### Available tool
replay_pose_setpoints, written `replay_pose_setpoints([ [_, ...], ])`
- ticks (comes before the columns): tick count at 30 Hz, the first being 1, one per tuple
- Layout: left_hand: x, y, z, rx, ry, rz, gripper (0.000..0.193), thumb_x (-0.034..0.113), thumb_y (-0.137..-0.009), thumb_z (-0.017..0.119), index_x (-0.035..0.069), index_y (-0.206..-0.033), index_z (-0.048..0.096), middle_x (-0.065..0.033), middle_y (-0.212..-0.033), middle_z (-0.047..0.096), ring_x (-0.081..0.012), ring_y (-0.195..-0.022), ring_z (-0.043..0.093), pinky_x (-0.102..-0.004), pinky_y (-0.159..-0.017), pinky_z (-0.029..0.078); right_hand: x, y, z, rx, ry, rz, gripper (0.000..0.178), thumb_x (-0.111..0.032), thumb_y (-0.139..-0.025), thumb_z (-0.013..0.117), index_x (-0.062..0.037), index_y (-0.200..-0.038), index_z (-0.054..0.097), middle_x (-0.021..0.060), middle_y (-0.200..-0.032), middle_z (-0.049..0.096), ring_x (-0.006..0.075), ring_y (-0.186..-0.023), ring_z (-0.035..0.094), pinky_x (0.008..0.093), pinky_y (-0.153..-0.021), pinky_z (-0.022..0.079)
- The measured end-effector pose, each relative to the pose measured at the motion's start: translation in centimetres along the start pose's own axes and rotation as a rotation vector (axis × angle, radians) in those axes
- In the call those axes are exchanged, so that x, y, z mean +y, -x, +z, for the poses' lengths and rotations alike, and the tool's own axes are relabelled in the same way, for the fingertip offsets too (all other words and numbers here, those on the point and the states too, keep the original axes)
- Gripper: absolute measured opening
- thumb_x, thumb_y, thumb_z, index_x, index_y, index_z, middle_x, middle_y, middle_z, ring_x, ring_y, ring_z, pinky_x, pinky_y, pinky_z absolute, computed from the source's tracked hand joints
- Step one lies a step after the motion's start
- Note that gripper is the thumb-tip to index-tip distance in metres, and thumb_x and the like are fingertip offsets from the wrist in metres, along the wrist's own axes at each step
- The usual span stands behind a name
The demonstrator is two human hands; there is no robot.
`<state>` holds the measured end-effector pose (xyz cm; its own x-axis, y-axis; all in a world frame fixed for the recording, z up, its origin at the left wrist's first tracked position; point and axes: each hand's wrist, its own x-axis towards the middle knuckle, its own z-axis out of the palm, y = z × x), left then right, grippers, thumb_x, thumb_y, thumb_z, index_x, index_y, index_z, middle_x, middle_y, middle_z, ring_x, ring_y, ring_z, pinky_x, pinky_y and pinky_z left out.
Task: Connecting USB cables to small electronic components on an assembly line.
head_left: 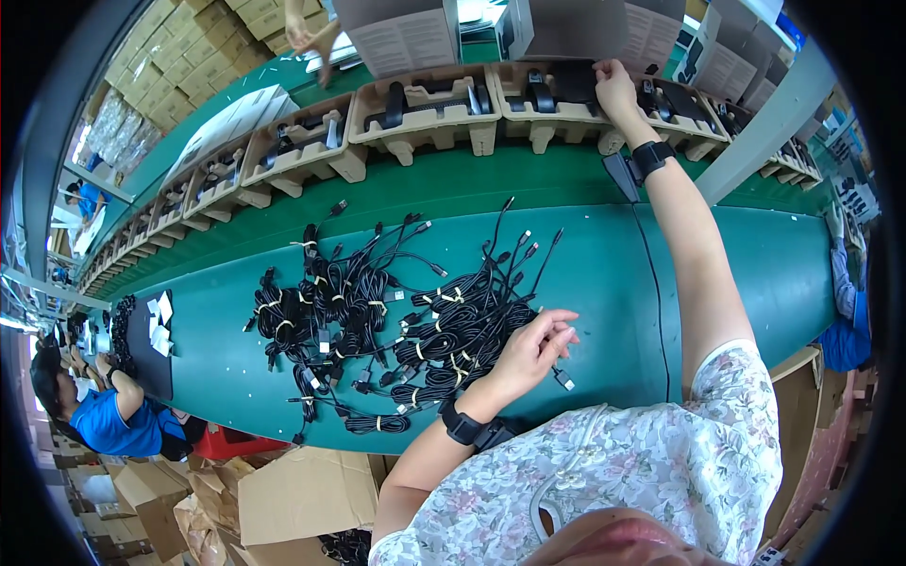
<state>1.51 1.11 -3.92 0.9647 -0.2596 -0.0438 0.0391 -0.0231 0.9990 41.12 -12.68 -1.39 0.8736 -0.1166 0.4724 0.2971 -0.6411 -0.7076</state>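
Your left hand (pixel 538 347) pinches a thin black cable end (pixel 563 379) beside the tangled black cable bundles (pixel 377 321) at centre frame, while your right hand (pixel 615 90) presses its fingertips on a moulded brown pulp tray (pixel 557 118) at the top.

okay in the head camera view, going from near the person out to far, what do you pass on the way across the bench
Left hand over the bundled black cables → bare green bench top → green conveyor strip → pulp trays with black parts, right hand on one → grey cartons.
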Motion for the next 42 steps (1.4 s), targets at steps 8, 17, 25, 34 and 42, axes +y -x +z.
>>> replay_pose_setpoints([
  [8,-0.1,0.0,0.2,0.004,-0.042,0.030,0.024,0.012,-0.093,0.046,0.003,-0.115,0.047,-0.0080,-0.088,0.060,-0.0108,-0.070,0.057,-0.0241,-0.061,0.047,-0.3,0.6,-2.2,-0.174,0.416,-0.120,0.021,-0.016,-0.083,0.055,-0.0061,-0.101,0.053,0.0152,-0.086,0.061,0.0319,-0.089,0.057,0.0388,-0.077,0.044],
  [17,0.1,0.1,0.2,0.006,-0.087,0.051,0.024,0.011,-0.092,0.047,0.003,-0.114,0.048,-0.0077,-0.087,0.061,-0.0117,-0.070,0.058,-0.0244,-0.061,0.048,-5.0,1.1,-3.7,0.110,0.586,-0.800,0.029,-0.019,-0.081,0.053,-0.0114,-0.109,0.054,0.0121,-0.105,0.059,0.0259,-0.101,0.052,0.0351,-0.081,0.041],
  [25,-0.1,0.5,0.1,0.022,-0.099,0.044,0.023,0.013,-0.091,0.048,0.003,-0.112,0.049,-0.0076,-0.084,0.061,-0.0126,-0.068,0.059,-0.0260,-0.061,0.048,-5.5,-8.2,-2.4,-0.029,0.765,-0.667,0.030,-0.017,-0.081,0.050,-0.0145,-0.111,0.054,0.0134,-0.106,0.059,0.0296,-0.100,0.054,0.0447,-0.083,0.042],
  [34,-0.2,0.0,0.1,0.039,-0.135,0.199,0.019,0.012,-0.089,0.051,0.003,-0.106,0.051,-0.0072,-0.079,0.060,-0.0164,-0.067,0.060,-0.0290,-0.059,0.048,-7.0,-4.2,-1.1,0.483,0.630,-0.973,0.038,-0.025,-0.085,0.051,-0.0101,-0.119,0.048,0.0157,-0.109,0.055,0.0337,-0.102,0.052,0.0425,-0.086,0.041],
  [42,-0.4,0.5,0.1,0.036,-0.150,0.186,0.018,0.014,-0.088,0.051,0.002,-0.102,0.051,-0.0072,-0.076,0.059,-0.0169,-0.062,0.060,-0.0316,-0.057,0.048,-21.5,18.7,0.9,-0.842,-0.238,-1.234,0.018,-0.007,-0.081,0.059,-0.0048,-0.099,0.060,0.0107,-0.098,0.060,0.0290,-0.095,0.056,0.0353,-0.083,0.045],
])
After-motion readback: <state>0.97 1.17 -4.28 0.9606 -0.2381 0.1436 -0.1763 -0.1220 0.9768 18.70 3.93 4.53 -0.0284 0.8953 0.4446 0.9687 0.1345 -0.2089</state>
